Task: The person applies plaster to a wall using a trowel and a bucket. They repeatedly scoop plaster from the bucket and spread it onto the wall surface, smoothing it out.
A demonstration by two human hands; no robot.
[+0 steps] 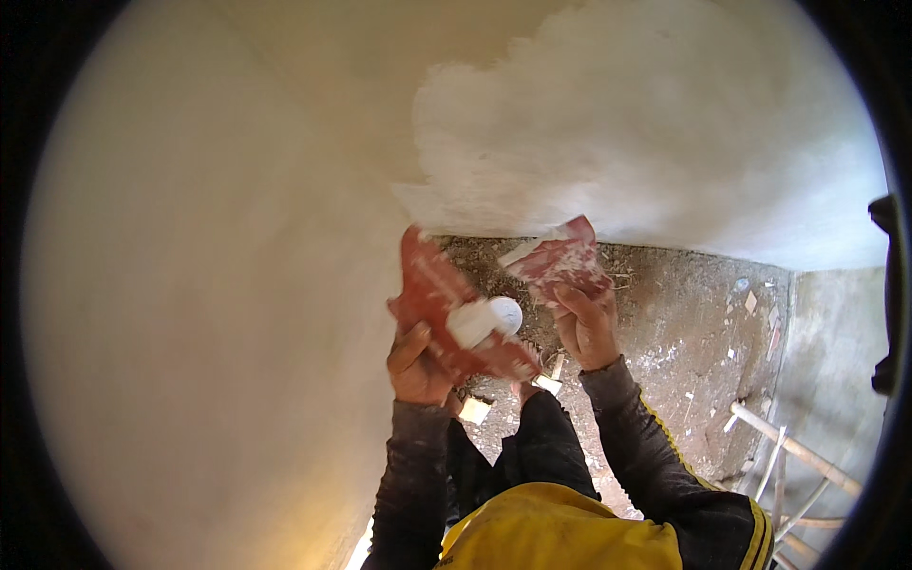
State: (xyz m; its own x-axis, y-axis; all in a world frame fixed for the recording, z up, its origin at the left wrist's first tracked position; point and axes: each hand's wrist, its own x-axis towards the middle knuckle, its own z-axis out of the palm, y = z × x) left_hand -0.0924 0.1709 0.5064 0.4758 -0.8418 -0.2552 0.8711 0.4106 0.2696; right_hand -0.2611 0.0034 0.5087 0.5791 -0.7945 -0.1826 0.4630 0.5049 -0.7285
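My left hand (418, 369) is closed around the edge of a large, irregular red sheet (429, 285), smeared with white paste and carrying a thick white lump (472, 325). A smaller red piece (575, 255), also streaked with white, is pinched in my right hand (589, 328), thumb on its face. Both pieces look flat, but their exact kind is unclear, and the left one is slightly blurred. They are held apart from each other, in front of the wall (627, 123), where a pale, freshly coated-looking patch meets a duller beige surface.
Below lies a rough dirt floor (665, 332) scattered with pale scraps. A round white thing (508, 313) shows behind the left sheet. At the lower right stands a wooden pole frame (798, 446) beside a grey wall (836, 342). Another wall (190, 332) rises close on the left.
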